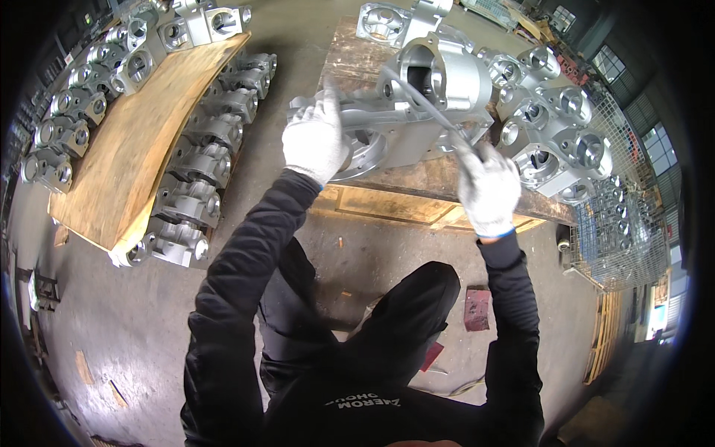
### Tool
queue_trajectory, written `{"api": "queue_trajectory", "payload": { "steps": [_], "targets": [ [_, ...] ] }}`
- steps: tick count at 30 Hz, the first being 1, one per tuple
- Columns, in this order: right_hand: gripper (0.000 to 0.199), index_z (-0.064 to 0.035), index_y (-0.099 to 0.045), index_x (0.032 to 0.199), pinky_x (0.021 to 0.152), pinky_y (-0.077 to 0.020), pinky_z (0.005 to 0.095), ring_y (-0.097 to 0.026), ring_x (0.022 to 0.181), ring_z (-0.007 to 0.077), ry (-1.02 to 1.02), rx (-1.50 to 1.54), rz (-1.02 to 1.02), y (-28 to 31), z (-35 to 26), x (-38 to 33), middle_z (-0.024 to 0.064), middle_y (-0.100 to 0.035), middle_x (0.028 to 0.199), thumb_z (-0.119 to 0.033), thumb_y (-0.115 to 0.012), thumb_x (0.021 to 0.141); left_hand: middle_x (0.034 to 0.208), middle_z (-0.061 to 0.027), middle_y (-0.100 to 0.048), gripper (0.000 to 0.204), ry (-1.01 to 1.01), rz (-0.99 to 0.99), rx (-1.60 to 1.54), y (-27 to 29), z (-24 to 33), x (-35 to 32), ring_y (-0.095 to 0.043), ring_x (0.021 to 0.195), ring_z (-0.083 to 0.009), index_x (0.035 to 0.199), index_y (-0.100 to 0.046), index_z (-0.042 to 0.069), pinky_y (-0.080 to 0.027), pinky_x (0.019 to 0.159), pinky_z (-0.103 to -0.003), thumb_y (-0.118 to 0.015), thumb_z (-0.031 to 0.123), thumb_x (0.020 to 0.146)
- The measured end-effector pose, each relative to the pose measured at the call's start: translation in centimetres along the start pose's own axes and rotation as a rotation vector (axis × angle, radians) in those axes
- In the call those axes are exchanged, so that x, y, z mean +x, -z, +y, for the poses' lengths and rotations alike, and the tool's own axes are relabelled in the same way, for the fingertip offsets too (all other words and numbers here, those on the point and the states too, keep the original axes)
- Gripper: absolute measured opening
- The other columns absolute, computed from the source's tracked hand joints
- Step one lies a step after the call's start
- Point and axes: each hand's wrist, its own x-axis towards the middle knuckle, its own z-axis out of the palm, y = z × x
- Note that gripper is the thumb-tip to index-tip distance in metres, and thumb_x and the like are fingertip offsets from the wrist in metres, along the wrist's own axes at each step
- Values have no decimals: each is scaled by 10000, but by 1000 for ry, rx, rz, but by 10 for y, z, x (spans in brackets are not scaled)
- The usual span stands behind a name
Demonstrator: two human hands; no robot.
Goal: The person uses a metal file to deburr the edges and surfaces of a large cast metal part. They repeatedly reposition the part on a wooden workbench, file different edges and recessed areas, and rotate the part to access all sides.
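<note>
Looking down from the head camera, I see dark sleeves rising from the lower edge, both hands in white work gloves. My left hand [316,138] is curled over the near edge of the big grey metal casting [417,112], fingers pressed together and gripping its flange where it lies on the wooden pallet [417,182]. My right hand [488,186] is closed in a fist around the lower end of a thin metal rod [428,104], which runs up and left from the glove, its far end at the casting's large round bore. The casting sits at the near side of the pallet, between my two hands. Just beyond and to the right, more grey castings [551,127] with round openings are packed close together on the same pallet. Further right, a wire mesh cage [625,223] stands beside it. Off to my left, a plywood sheet [141,141] lies over a stack of similar castings, with another row of castings [112,67] sitting on top at its far edge. Grey concrete floor [134,320] underneath everything.
</note>
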Motion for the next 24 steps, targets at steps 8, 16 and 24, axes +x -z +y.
{"api": "queue_trajectory", "payload": {
  "steps": [8,16,24],
  "targets": [
    [592,-323,-631,1451,691,-516,386,-627,711,239,-4,-30,-110,-29,-4,-10,47,-614,868,-151,-709,889,1076,-225,-703,1058,27,-57,-57,10,2,-1,-705,1005,-371,1610,-278,-40,-568,899,-434,-784,194,711],
    [494,-183,-621,1483,800,-560,342,-725,905,206,-413,564,-213,-74,-38,-73,158,-725,1157,-99,-654,997,1485,-237,-507,1093,160,61,-412,19,-42,-48,-516,1384,-399,1622,-266,43,-481,1117,-464,-879,190,729],
    [421,-29,-600,1476,1030,-500,301,-675,1191,144,-609,843,-35,-93,-81,-72,172,-704,1368,-7,-556,1058,1119,-290,-704,978,515,-155,-638,-20,-44,-65,-694,1034,-507,1678,-82,298,-573,884,-521,-654,54,924]
  ]
}}
